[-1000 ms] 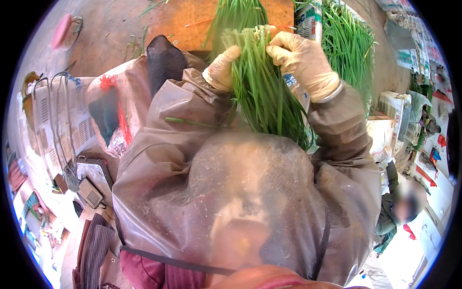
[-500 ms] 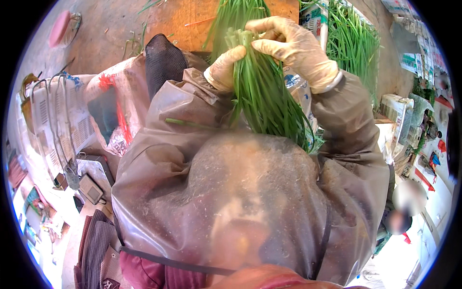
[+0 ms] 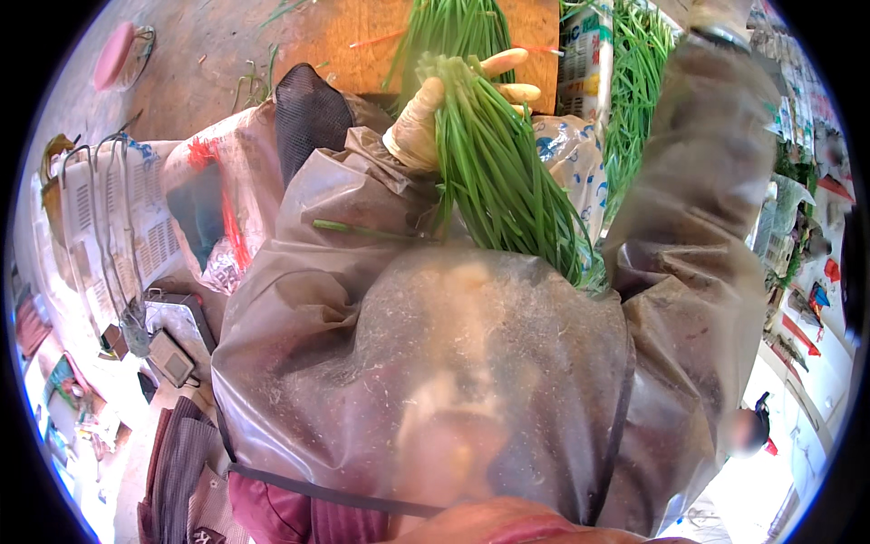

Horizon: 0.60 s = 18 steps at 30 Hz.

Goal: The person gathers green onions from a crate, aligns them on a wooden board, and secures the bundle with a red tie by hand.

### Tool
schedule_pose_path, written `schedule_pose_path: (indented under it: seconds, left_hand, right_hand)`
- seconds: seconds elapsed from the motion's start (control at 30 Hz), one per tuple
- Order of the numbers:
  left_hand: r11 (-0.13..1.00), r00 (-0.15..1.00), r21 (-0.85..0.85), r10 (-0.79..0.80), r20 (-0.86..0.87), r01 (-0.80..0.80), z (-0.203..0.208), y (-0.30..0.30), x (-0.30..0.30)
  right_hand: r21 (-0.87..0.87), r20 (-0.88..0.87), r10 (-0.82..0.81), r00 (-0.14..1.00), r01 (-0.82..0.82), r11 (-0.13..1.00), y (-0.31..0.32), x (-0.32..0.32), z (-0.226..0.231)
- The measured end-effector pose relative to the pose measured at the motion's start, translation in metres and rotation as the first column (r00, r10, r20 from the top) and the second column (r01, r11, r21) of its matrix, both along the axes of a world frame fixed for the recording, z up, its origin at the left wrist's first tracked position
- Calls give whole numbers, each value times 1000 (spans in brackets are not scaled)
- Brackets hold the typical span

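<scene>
A bunch of long flat green leaves, which look like garlic chives [image 3: 507, 172], is gripped near its cut ends by my gloved left hand [image 3: 419, 127]. The thumb lies on the near side, and the fingertips stick out beyond the bunch on the right. Its leaf tips hang down toward my apron on the right. My right arm stretches far out to the upper right. Only the base of my right hand [image 3: 720, 16] shows at the top edge; its fingers are out of frame. More chives [image 3: 458, 36] lie on the orange-brown wooden board [image 3: 353, 59] ahead of me.
Right of the board, more green leaves [image 3: 633, 118] lie beside a printed plastic sack [image 3: 580, 68]. A patterned clear plastic bag [image 3: 571, 163] sits behind the held bunch. At left stand a white crate [image 3: 149, 218], a sack with red string [image 3: 204, 208] and a pink stool [image 3: 114, 56].
My right hand has let go of the chives' cut ends and swung out to the upper right. My left hand keeps the bunch in nearly the same place.
</scene>
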<state>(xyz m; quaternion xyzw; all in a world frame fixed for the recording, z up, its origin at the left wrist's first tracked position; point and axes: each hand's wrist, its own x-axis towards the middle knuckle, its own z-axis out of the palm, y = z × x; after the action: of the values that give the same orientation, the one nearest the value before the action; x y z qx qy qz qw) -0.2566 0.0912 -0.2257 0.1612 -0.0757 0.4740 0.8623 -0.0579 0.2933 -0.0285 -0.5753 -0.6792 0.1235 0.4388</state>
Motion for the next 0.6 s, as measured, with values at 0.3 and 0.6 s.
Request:
schedule_pose_path:
  seconds: [0.3,0.6]
  left_hand:
    - [991,973,-3,132,-190,-135,1,-4,-5]
    - [991,933,-105,35,-359,-77,1,-6,-17]
  right_hand:
    - [-694,101,545,832,-334,638,-179,-67,-87]
    - [-664,-336,559,758,-612,431,-123,-49,-64]
